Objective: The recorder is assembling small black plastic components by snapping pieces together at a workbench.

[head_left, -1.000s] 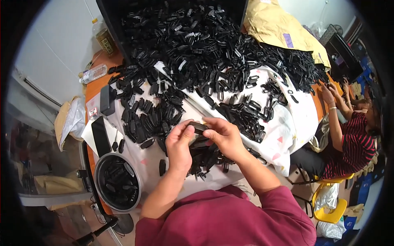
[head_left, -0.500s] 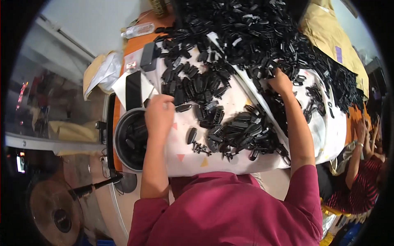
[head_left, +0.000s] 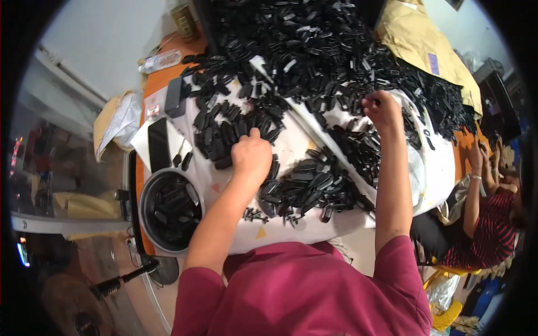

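Note:
My left hand (head_left: 252, 158) is over the left pile of black plastic parts (head_left: 216, 134), its fingers curled down at the pile's near edge; what they hold, if anything, is hidden. Further right and a little farther off, my right hand (head_left: 386, 115) is raised at the edge of the big heap of black parts (head_left: 302, 50). Its fingers are bent together, with a dark spot between them too small to name. Between my arms lies another pile of longer black parts (head_left: 308, 182). A round dark tub (head_left: 144, 215) with black pieces in it stands left of my left forearm.
A phone (head_left: 158, 145) lies on white paper near a grey box (head_left: 175, 96) at the left. Behind them are a plastic bottle (head_left: 162, 60) and a tin (head_left: 185, 23). A white strip (head_left: 319, 131) divides the piles. Another person's hand (head_left: 476, 159) is at the right edge.
My left hand has moved right from beside the tub to the left pile. My right hand has drawn back slightly from the heap. The whole view has shifted somewhat.

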Motion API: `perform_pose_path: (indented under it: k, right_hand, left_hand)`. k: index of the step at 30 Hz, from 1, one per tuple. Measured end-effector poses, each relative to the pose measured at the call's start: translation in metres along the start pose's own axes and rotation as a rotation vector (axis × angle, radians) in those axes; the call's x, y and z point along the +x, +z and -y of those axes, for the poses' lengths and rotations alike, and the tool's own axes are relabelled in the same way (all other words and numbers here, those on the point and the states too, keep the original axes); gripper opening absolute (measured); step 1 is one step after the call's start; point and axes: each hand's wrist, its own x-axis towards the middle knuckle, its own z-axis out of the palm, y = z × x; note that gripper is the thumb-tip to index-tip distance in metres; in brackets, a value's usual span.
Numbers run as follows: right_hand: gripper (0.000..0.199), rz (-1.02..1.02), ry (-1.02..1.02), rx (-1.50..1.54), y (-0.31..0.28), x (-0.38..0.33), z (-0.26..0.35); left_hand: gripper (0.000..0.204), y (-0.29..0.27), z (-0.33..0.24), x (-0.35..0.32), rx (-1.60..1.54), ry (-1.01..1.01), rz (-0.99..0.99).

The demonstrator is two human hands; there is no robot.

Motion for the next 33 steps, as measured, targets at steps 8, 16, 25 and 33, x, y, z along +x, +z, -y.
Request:
perform_pose_path:
  k: [8, 16, 25, 33]
  right_hand:
    - [0.038, 0.531, -0.223, -0.4, 0.042, -0.127, -0.042]
    - [0.031, 0.445, -0.665, -0.592, 0.056, -0.146, -0.035]
    - [0.028, 0.44, -0.864, -0.602, 0.052, -0.156, -0.024]
    - [0.041, 0.481, -1.132, -0.88, 0.046, -0.15, -0.038]
  left_hand:
    - [0.01, -0.032, -0.001, -0.009, -0.879, 0.048, -0.172]
    - [0.019, -0.046, -0.017, -0.018, -1.709, 0.035, -0.169]
    - [0.027, -0.052, -0.018, -0.023, -1.58, 0.093, -0.173]
    - [0.021, -0.037, -0.019, -0.023, -1.635, 0.086, -0.129]
